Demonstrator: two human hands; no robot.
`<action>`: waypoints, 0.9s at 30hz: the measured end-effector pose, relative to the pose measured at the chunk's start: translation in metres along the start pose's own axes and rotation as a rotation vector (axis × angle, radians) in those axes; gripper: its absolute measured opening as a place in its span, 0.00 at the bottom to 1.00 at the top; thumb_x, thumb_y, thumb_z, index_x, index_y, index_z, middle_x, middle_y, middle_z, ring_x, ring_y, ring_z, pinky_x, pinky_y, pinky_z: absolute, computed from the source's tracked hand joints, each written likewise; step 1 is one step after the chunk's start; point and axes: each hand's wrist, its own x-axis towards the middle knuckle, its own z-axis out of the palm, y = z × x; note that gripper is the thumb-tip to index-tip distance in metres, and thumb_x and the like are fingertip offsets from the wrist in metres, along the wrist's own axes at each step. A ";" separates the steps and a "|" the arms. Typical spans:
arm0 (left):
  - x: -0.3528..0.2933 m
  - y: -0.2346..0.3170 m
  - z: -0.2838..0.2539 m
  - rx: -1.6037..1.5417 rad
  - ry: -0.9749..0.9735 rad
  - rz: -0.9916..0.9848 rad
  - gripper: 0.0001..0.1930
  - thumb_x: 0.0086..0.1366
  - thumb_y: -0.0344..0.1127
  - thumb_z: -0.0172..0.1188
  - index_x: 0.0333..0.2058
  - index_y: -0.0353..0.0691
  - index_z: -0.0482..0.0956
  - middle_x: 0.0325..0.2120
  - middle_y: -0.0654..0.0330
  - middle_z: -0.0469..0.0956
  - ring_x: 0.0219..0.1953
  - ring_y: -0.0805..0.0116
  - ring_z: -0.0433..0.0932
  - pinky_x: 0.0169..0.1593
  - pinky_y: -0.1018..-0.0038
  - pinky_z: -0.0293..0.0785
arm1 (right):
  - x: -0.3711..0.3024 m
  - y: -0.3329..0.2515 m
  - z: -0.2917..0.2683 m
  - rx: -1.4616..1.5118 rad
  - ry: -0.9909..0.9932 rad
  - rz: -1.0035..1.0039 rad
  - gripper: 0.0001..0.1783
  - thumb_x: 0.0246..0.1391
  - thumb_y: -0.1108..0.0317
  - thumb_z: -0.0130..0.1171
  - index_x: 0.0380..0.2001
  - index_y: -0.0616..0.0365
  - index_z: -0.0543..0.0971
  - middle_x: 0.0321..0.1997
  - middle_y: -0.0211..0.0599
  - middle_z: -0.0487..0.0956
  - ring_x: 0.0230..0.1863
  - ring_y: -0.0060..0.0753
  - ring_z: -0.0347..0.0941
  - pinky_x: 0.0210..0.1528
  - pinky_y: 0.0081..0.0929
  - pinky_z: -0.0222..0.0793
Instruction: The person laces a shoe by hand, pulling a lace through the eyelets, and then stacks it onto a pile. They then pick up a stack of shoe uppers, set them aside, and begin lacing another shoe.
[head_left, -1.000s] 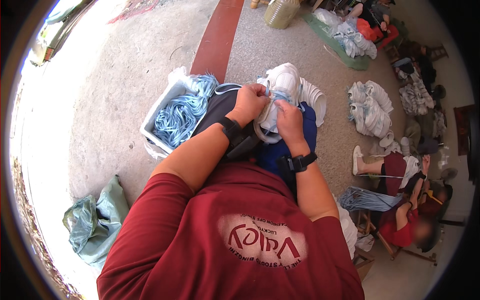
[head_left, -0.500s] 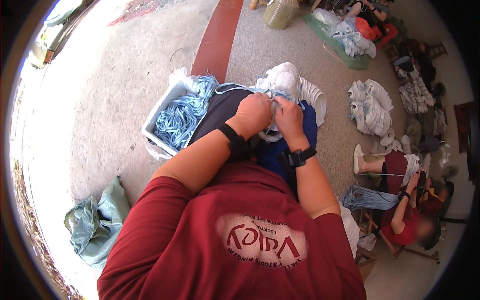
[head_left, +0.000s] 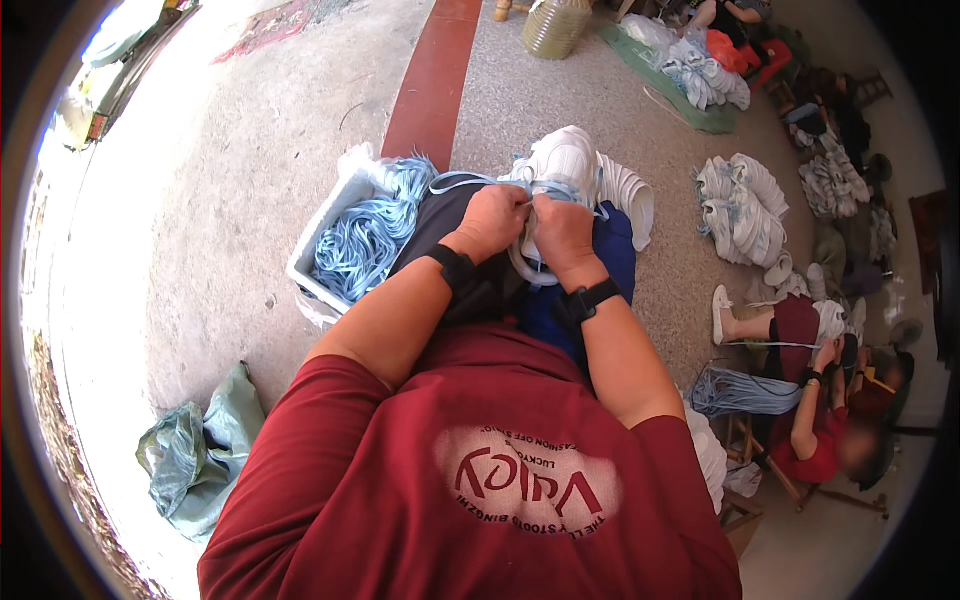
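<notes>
A white sneaker (head_left: 563, 157) rests on my lap with its toe pointing away from me. A light blue shoelace (head_left: 455, 177) runs across its front and loops out to the left. With fingers closed, my left hand (head_left: 490, 222) pinches the lace at the shoe's opening. Close beside it, my right hand (head_left: 564, 232) is also closed at the lacing, its fingertips almost touching the left ones. The exact bit of lace between the right fingers is partly hidden by the hand. Black bands circle both wrists.
Left of my thigh stands a white foam box (head_left: 303, 262) heaped with light blue laces (head_left: 358, 245). More white shoes (head_left: 630, 200) stand just right of the sneaker, and a shoe pile (head_left: 742, 210) lies beyond. A green sack (head_left: 205, 450) sits lower left; a co-worker (head_left: 805, 430) sits at right.
Both hands have shifted slightly left, and the right hand has turned so that its back shows more. The fingers stay at the shoe's lacing.
</notes>
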 end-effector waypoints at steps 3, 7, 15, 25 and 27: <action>-0.005 -0.001 -0.004 -0.136 -0.043 -0.114 0.08 0.52 0.33 0.56 0.30 0.36 0.78 0.24 0.52 0.78 0.31 0.51 0.77 0.38 0.64 0.73 | -0.011 0.005 -0.020 0.214 -0.035 -0.146 0.06 0.46 0.71 0.51 0.18 0.58 0.72 0.17 0.45 0.74 0.22 0.50 0.74 0.22 0.41 0.66; -0.012 0.014 -0.008 -0.195 0.009 -0.111 0.09 0.50 0.27 0.59 0.33 0.35 0.77 0.26 0.54 0.77 0.29 0.60 0.77 0.34 0.71 0.73 | -0.045 0.016 -0.048 0.548 -0.088 -0.098 0.06 0.46 0.73 0.54 0.19 0.62 0.74 0.16 0.45 0.73 0.20 0.43 0.73 0.22 0.36 0.65; -0.012 0.033 -0.009 -0.184 -0.131 0.516 0.12 0.50 0.28 0.61 0.36 0.38 0.77 0.29 0.56 0.76 0.34 0.57 0.74 0.39 0.68 0.72 | -0.052 0.031 -0.043 1.021 -0.056 0.329 0.04 0.49 0.74 0.56 0.25 0.65 0.76 0.18 0.27 0.72 0.21 0.15 0.64 0.25 0.18 0.61; -0.005 0.028 -0.009 0.203 0.098 0.343 0.02 0.49 0.32 0.60 0.23 0.46 0.80 0.24 0.63 0.76 0.32 0.61 0.73 0.36 0.69 0.71 | -0.073 0.049 -0.054 1.511 -0.066 0.575 0.05 0.46 0.79 0.57 0.30 0.66 0.78 0.25 0.31 0.77 0.27 0.18 0.72 0.32 0.16 0.68; -0.005 0.028 -0.005 0.265 0.058 0.313 0.02 0.49 0.33 0.60 0.23 0.46 0.80 0.23 0.63 0.76 0.32 0.62 0.73 0.36 0.69 0.71 | -0.078 0.052 -0.048 1.441 -0.069 0.579 0.06 0.45 0.80 0.57 0.29 0.66 0.78 0.25 0.32 0.77 0.27 0.19 0.73 0.31 0.16 0.68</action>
